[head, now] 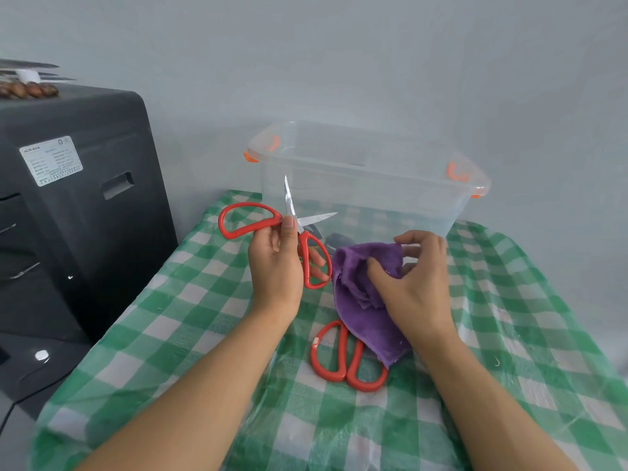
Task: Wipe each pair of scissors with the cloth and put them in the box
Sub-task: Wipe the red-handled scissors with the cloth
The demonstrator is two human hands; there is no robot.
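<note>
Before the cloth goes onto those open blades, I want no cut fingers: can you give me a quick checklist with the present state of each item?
1. Left hand grips the held scissors by the handles, clear of the edges: ok.
2. Blades spread open for wiping: ok.
3. Right hand holds the purple cloth: ok.
4. Cloth covers the right fingertips against the edge: cannot tell.
5. Clear box is open and stands just behind the hands: ok.
6. Second scissors on the checked tablecloth lie partly under the cloth, unwiped: not ok yet.
</note>
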